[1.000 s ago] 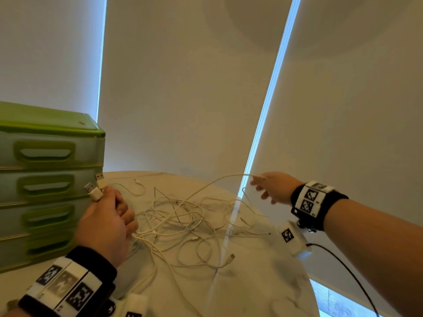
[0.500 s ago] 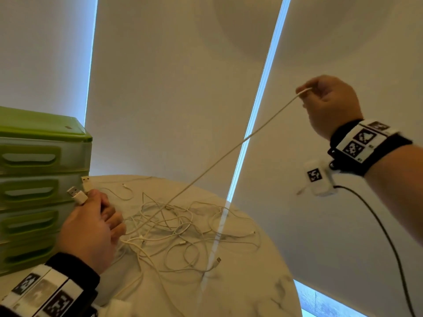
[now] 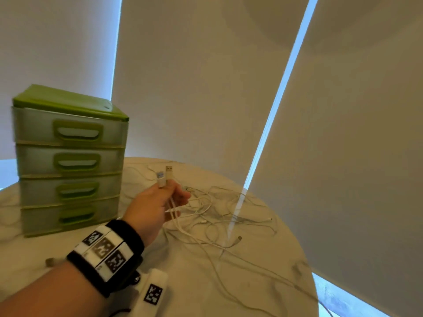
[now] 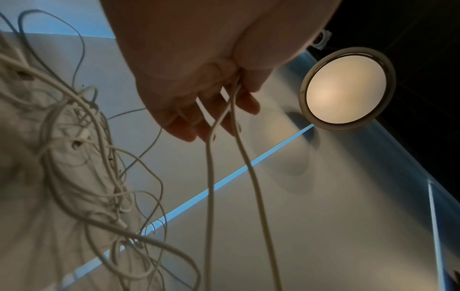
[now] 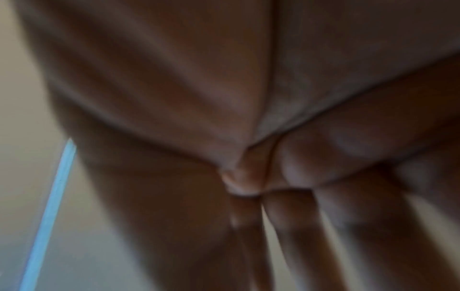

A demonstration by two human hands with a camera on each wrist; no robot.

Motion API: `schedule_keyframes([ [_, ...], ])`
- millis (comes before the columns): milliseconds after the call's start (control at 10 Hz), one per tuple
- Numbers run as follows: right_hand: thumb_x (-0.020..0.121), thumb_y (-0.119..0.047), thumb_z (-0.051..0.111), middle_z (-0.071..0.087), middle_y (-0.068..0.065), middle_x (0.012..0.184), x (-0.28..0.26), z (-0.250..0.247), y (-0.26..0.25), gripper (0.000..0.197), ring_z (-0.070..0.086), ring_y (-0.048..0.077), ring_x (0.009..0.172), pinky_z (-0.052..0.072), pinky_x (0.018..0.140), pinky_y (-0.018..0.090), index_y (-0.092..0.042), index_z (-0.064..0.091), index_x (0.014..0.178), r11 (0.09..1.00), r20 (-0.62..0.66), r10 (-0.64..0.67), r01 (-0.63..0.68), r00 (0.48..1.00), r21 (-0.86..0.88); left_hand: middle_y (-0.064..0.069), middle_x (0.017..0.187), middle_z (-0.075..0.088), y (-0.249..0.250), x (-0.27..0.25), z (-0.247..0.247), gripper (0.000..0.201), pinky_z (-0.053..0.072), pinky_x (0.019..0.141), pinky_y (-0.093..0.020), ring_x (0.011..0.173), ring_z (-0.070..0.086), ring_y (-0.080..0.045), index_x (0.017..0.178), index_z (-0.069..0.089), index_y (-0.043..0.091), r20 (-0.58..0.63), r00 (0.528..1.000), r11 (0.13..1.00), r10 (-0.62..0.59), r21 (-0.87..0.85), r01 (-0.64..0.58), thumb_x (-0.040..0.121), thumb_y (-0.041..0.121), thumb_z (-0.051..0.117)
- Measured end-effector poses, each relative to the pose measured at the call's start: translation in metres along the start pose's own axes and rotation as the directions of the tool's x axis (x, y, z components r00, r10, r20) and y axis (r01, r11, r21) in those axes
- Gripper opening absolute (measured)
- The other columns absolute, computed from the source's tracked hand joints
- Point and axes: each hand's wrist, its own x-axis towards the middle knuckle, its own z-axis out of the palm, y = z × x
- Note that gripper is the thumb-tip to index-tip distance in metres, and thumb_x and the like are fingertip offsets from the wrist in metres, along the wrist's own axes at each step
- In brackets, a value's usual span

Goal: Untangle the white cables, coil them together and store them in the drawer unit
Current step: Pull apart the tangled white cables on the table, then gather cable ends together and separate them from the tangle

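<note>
My left hand (image 3: 169, 195) is raised over the round marble table (image 3: 263, 294). It grips two white cables just below their USB plugs (image 3: 165, 176), which point upward. In the left wrist view the same two strands (image 4: 211, 167) hang down from the left hand's curled fingers (image 4: 189, 126). The rest of the white cables (image 3: 217, 216) lie in a loose tangle on the table right of that hand, also visible as a tangle (image 4: 82, 157) in the wrist view. The green drawer unit (image 3: 68, 156) stands at the left with all its drawers closed. My right hand (image 5: 248, 177) shows only as a blurred close-up of its palm and fingers.
Pale roller blinds with a bright gap (image 3: 274, 110) hang behind the table. The table's curved edge (image 3: 304, 259) runs along the right. A round ceiling lamp (image 4: 346, 86) glows overhead. A small brown object (image 3: 49, 261) lies at the near left of the table.
The right hand pulled one strand up high and has left the head view; no strand rises from the tangle now. The left hand lifted off the table, moving right with the two plugs.
</note>
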Motion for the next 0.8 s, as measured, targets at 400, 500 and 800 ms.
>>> schedule_keyframes([
  [400,0.093,-0.040,0.059,0.071,-0.014,0.084,-0.064,-0.030,-0.335,0.014,0.062,-0.007,0.072,0.048,0.068,0.013,-0.031,0.069,0.096,0.884,0.032,-0.429,0.412,0.903,0.220,-0.015,0.110,0.069,0.001,-0.011,0.005,0.032,0.048,0.087,-0.041,0.103,0.061,-0.022,0.089,0.080,0.017,0.130,0.989,0.980,-0.075,0.192,0.050,0.093,0.036,0.054],
  [500,0.093,-0.044,0.056,0.071,-0.012,0.089,-0.079,-0.023,-0.403,0.021,0.060,-0.005,0.073,0.051,0.075,0.017,-0.031,0.069,0.105,0.752,-0.107,-0.537,0.533,0.836,0.387,-0.008,0.108,0.069,0.000,-0.011,0.005,0.033,0.051,0.088,-0.039,0.105,0.061,-0.024,0.097,0.080,0.019,0.141,0.987,0.976,-0.074,0.213,0.043,0.093,0.037,0.052],
  [800,0.100,-0.015,0.049,0.071,0.013,0.086,-0.074,0.023,-0.468,0.021,0.068,0.022,0.068,0.054,0.060,0.033,-0.002,0.066,0.103,0.266,0.004,-0.531,0.162,0.848,0.950,-0.003,0.098,0.077,-0.007,-0.004,0.002,0.035,0.053,0.085,-0.035,0.094,0.072,-0.022,0.105,0.076,0.014,0.140,0.987,0.990,-0.084,0.123,0.067,0.089,0.036,0.054],
])
